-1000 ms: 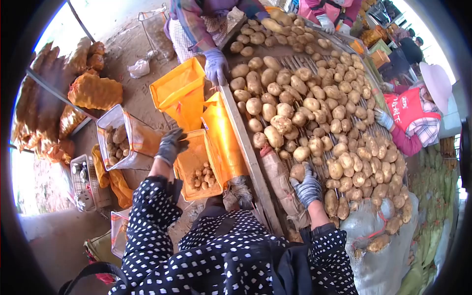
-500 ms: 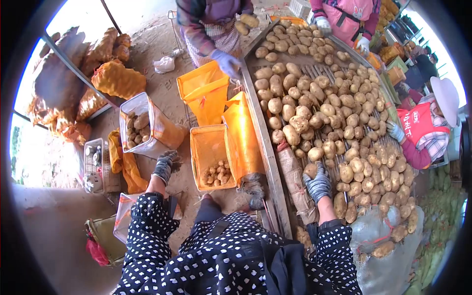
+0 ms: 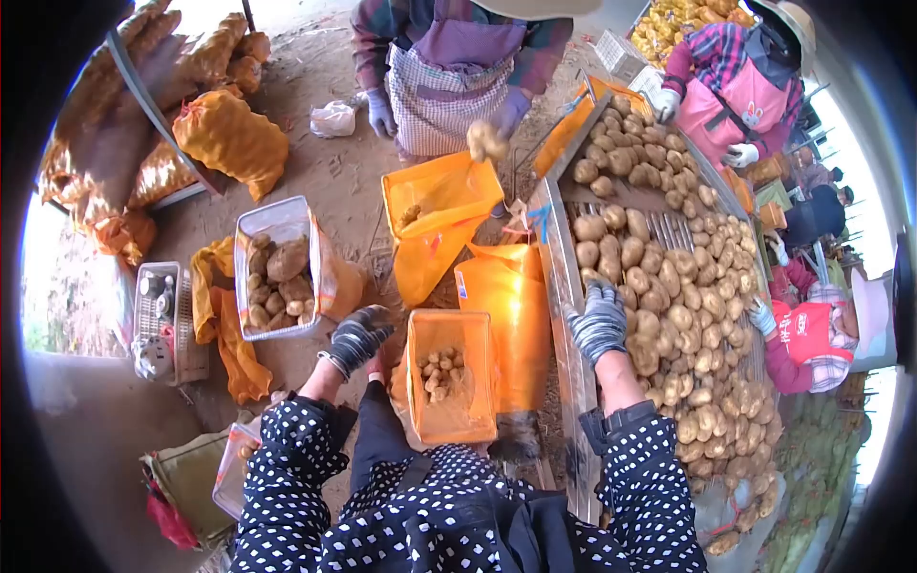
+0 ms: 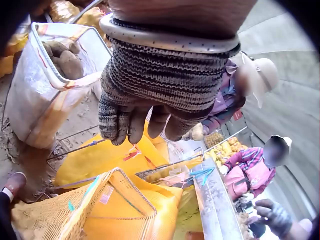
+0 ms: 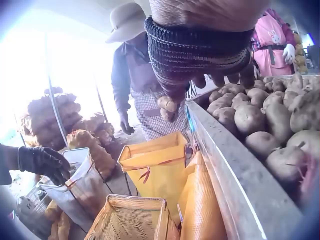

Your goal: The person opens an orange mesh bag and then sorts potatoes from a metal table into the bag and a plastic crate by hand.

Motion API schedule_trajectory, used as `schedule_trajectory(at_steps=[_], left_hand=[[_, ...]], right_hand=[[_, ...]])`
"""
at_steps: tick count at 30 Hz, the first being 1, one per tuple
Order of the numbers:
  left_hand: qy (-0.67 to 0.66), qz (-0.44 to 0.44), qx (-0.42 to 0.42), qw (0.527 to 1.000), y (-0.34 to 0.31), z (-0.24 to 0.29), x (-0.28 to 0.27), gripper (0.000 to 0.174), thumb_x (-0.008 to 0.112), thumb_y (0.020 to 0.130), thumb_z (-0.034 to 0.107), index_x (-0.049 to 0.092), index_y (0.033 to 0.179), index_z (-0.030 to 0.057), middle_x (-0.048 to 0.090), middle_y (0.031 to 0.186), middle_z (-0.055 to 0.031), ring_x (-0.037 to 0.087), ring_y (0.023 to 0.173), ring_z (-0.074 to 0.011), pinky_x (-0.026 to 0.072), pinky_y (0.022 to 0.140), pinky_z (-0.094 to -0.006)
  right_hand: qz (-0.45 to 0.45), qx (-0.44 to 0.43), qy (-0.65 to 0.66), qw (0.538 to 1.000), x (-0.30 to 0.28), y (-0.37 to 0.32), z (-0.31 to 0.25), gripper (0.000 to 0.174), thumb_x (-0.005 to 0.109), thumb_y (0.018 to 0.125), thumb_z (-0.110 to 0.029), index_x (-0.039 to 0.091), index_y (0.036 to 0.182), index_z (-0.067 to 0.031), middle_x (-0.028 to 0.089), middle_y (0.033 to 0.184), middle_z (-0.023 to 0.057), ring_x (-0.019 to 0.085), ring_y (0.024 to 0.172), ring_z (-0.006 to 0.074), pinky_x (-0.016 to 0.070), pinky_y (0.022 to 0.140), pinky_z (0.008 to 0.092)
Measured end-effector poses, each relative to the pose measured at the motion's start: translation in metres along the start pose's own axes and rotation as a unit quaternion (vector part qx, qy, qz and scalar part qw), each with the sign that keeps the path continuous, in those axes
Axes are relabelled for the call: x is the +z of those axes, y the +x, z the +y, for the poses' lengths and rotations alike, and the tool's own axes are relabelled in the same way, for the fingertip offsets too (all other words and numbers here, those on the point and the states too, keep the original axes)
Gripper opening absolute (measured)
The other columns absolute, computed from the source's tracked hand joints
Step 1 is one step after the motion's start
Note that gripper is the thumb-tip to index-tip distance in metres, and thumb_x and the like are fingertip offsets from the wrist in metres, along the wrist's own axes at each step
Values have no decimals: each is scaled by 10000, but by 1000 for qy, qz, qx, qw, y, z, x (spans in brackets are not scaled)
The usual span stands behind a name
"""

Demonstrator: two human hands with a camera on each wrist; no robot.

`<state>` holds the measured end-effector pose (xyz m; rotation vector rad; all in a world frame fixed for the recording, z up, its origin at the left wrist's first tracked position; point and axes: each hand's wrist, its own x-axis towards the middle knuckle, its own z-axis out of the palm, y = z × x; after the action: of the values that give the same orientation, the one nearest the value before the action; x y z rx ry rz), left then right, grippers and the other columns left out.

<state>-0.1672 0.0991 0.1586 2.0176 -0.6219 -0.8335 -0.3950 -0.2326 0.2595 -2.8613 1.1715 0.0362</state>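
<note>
My left hand [image 3: 357,341], in a grey striped knit glove, hangs with loosely bent fingers between a white-lined bin of potatoes [image 3: 279,272] and an orange mesh-lined bin [image 3: 420,329]. Small potatoes [image 3: 440,372] lie in the bottom of that orange bin. My right hand [image 3: 599,323], gloved alike, hovers at the metal edge [image 3: 570,382] of the sorting table, beside heaped potatoes [image 3: 659,277]. In the right wrist view its fingers [image 5: 217,80] point down, with no potato seen in them. Across from me, blurred potatoes [image 3: 487,141] are above a second orange bin [image 3: 394,205].
A person in a checked apron [image 3: 449,100] stands opposite. Workers in pink [image 3: 740,100] and red [image 3: 804,334] line the table's far side. Filled net sacks [image 3: 232,143] and a plastic basket [image 3: 162,320] are at left. An orange mesh bag [image 3: 506,315] hangs by the table.
The view has turned toward the table's far end. My right hand has shifted to the table edge, and the potato it held no longer shows. The person opposite has turned toward the orange bin.
</note>
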Motion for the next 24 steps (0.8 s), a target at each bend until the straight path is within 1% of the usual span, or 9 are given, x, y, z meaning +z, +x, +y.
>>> schedule_trajectory(at_steps=[2,3,7,8,9,15,17,18,24], left_hand=[[137,-17,70,988,28,24,-14,290,655,802,169,609,1067,60,647,965,-129,624,912,-248,486,799,-326],[122,-37,76,989,43,24,-22,305,660,785,172,610,1065,63,634,968,-157,610,934,-307,483,805,-348],[92,-74,76,990,86,10,-46,288,654,792,193,621,1045,59,629,971,-155,601,931,-331,481,803,-372],[89,-82,69,990,94,0,-49,283,652,794,191,622,1043,59,627,973,-159,599,935,-333,480,804,-374],[85,-88,63,991,102,-7,-49,279,649,797,190,622,1041,58,626,976,-163,597,940,-336,480,805,-376],[-3,-104,9,995,129,-38,-48,327,649,788,181,610,1088,58,636,981,-161,618,897,-308,482,786,-365],[-181,-93,-85,975,133,-35,-41,330,649,798,163,605,1108,58,644,976,-142,628,862,-245,485,758,-335],[-142,-93,-58,984,138,-44,-34,331,649,803,145,601,1120,59,646,981,-126,621,860,-194,484,754,-310],[-59,-160,-39,984,172,-2,-18,324,649,801,150,609,1111,63,647,994,-136,620,909,-216,478,800,-308]], right_hand=[[-77,46,-35,995,13,34,-21,800,623,766,-490,349,1365,-36,346,1394,213,305,1296,381,253,1076,461],[-98,92,-82,988,18,45,-30,866,648,751,-474,273,1395,-34,237,1453,186,251,1324,381,247,1070,487],[-47,95,-106,989,38,53,-34,876,688,725,-386,250,1395,-31,139,1475,181,219,1330,373,250,1048,516],[-74,98,-126,984,37,56,-32,935,674,721,-463,237,1387,27,190,1457,216,217,1333,377,196,1096,457],[-19,38,-121,992,46,56,-20,850,681,717,-352,273,1373,4,196,1455,199,252,1309,372,247,1046,502],[-49,62,-108,991,45,60,-21,856,685,691,-340,289,1366,8,224,1438,212,284,1288,376,236,1055,496],[-35,51,-113,992,47,57,-16,827,680,692,-336,312,1354,-2,225,1438,208,293,1283,374,241,1053,496],[-34,57,-108,992,48,56,-14,811,685,688,-324,327,1346,-10,235,1436,207,295,1282,376,246,1052,492],[-1,38,-60,997,46,56,-14,778,697,680,-282,348,1321,-12,277,1415,220,316,1269,392,267,1039,499]])
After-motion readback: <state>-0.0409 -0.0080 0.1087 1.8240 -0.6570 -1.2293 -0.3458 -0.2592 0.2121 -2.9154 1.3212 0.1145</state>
